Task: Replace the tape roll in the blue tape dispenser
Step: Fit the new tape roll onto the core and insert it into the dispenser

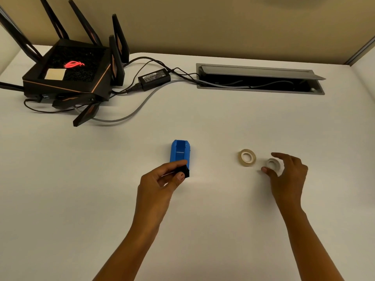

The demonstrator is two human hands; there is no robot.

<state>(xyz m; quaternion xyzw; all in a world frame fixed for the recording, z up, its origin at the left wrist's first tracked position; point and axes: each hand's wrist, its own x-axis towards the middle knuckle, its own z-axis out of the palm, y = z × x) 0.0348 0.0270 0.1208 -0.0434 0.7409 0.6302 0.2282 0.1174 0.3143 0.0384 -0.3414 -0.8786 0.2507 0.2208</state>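
**Inspector:** The left hand (pixel 162 179) is gripping the near, black end of the blue plastic tape dispenser (pixel 180 154), thumb and fingers closing on it. The dispenser is lying flat on the smooth white desk (pixel 203 220), near the middle, well apart from the rolls.

**Clerk:** And the right?

**Inspector:** The right hand (pixel 288 171) is arching over the small greyish tape roll (pixel 273 164), thumb and fingers spread to either side of it. Whether they are touching it I cannot tell (the edges are blurring).

**Clerk:** The other roll?

**Inspector:** A tan ring of tape with a white core (pixel 247 157) is lying flat just beside the greyish one, on its left and untouched.

**Clerk:** Which step?

**Inspector:** I am judging it the fetching of a roll; the dispenser's open channel is showing no roll that I can make out. Next, the roll is needing a firm pinch across its rim, then carrying to the dispenser and seating squarely while the left hand is steadying the body.

**Clerk:** Background?

**Inspector:** A black angular router with upright antennas (pixel 69 72) and a grey metal cable hatch (pixel 259 80) are sitting at the rear.
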